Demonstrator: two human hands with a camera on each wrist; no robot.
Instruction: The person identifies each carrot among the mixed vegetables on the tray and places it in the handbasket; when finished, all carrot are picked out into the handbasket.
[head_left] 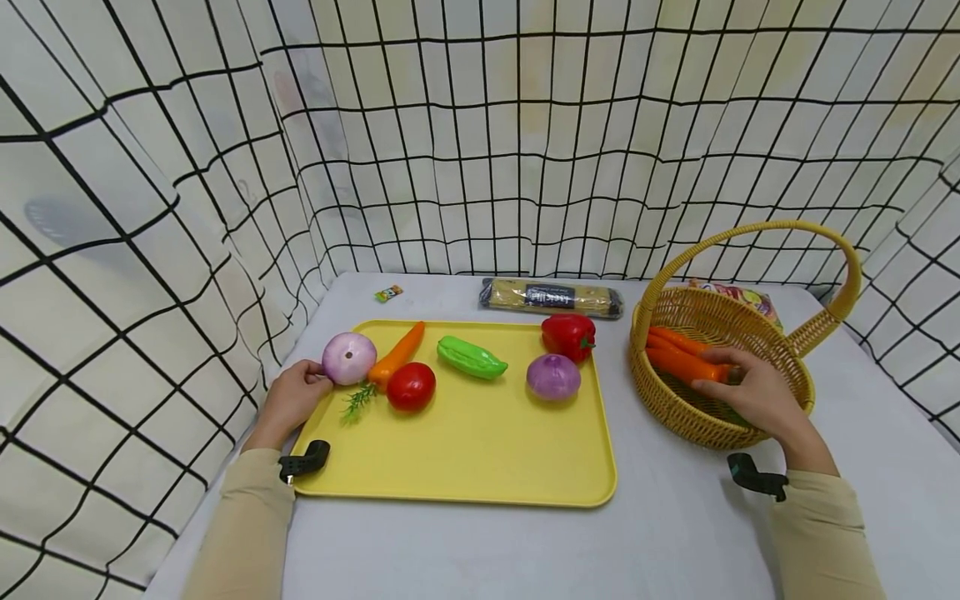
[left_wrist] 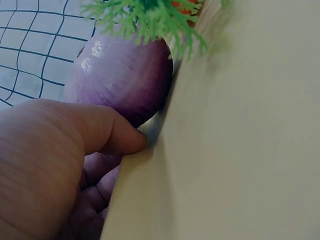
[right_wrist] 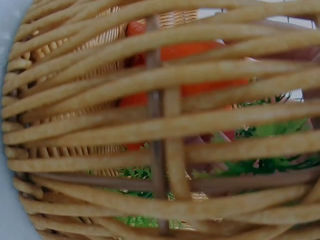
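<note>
At the left edge of the yellow tray (head_left: pixel 480 450), my left hand (head_left: pixel 291 400) grips the rim, thumb on top and fingers curled beneath. A purple-white onion (head_left: pixel 348 357) lies right beside its fingertips. My right hand (head_left: pixel 761 398) reaches inside the wicker basket (head_left: pixel 663 408), its thumb and fingers around an orange carrot (head_left: pixel 684 365). Another carrot (head_left: pixel 675 339) lies just behind that one. In the right wrist view the woven wall (right_wrist: pixel 170 130) covers most of the hand; orange carrot (right_wrist: pixel 195 50) and green leaves (right_wrist: pixel 275 135) show through the gaps.
On the tray lie a leafy carrot (head_left: pixel 401 352), a tomato (head_left: pixel 411 387), a green bumpy vegetable (head_left: pixel 471 357), a red bell pepper (head_left: pixel 567 336) and a purple onion (head_left: pixel 552 377). Behind are a noodle pack (head_left: pixel 551 297), a small wrapped candy (head_left: pixel 388 293) and a colourful bag (head_left: pixel 750 300).
</note>
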